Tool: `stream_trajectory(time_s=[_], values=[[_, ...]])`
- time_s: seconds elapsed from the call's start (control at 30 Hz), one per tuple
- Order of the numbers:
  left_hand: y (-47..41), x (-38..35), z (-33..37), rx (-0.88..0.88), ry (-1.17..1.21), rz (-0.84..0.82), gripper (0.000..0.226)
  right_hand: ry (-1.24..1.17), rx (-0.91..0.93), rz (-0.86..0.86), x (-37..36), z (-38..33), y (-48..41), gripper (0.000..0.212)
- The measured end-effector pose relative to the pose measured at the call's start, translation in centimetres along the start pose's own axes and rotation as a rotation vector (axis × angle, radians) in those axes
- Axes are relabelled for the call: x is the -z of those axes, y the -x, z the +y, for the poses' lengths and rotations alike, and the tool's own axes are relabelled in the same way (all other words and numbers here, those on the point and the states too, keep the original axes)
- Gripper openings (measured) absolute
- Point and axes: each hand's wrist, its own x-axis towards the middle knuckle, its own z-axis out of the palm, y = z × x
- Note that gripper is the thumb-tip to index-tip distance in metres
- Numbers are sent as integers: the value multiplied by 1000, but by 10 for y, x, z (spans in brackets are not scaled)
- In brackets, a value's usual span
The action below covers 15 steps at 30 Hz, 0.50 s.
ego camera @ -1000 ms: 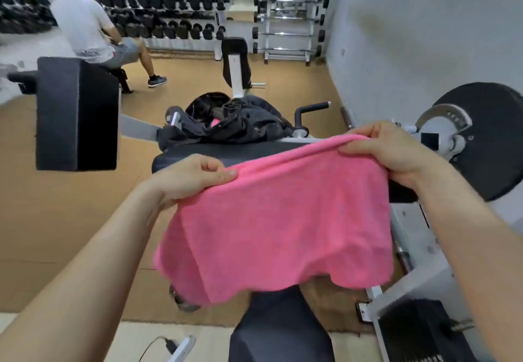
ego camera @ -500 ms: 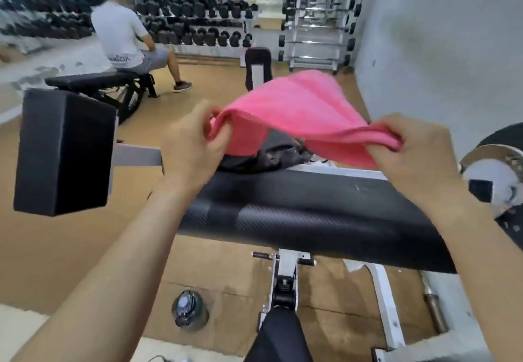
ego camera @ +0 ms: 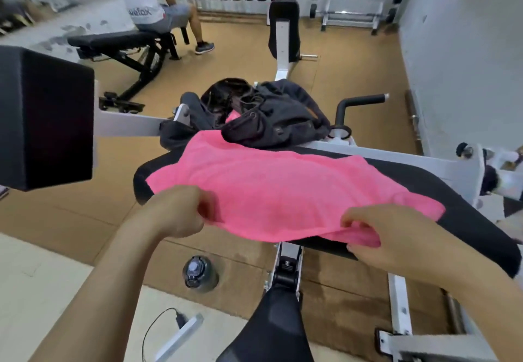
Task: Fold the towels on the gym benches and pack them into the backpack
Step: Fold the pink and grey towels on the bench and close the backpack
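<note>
Our left hand (ego camera: 177,213) and right hand (ego camera: 379,237) now pinch the pink terry towel (ego camera: 283,189), newly spread across the black padded bench (ego camera: 467,211), ready for folding, with the black fabric backpack (ego camera: 271,118) at twelve o'clock.

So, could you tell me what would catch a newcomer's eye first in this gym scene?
The bright pink towel stands out most, spread across the black bench pad, with the left hand and right hand gripping its near edge. Just behind it a dark backpack lies open on the bench, something pink showing inside. Down on the floor stands a dark water bottle.
</note>
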Motion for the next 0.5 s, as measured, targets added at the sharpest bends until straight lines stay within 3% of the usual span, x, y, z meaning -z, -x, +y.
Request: stream_trajectory(time_s=[0.07, 0.13, 0.2, 0.27, 0.37, 0.43, 0.5], values=[[5, 11, 12, -13, -63, -190, 48, -79, -12, -62, -1, -6, 4, 22], [8, 21, 33, -57, -148, -236, 45, -229, -66, -11, 0, -5, 6, 16], [7, 20, 62, -192, -193, -23, 36, -332, -136, 235, 5, 10, 6, 10], [1, 1, 101, -411, 29, 185, 39, -339, -207, 367, 16, 30, 6, 23], [-4, -33, 173, -570, 241, 219, 32, -399, -286, 133, 29, 62, 0, 46], [-7, -57, 215, -553, 163, 236, 33, -467, -307, -25, 31, 78, -1, 60], [-9, -71, 243, -476, 34, 295, 44, -461, -304, -12, 32, 88, 0, 60]])
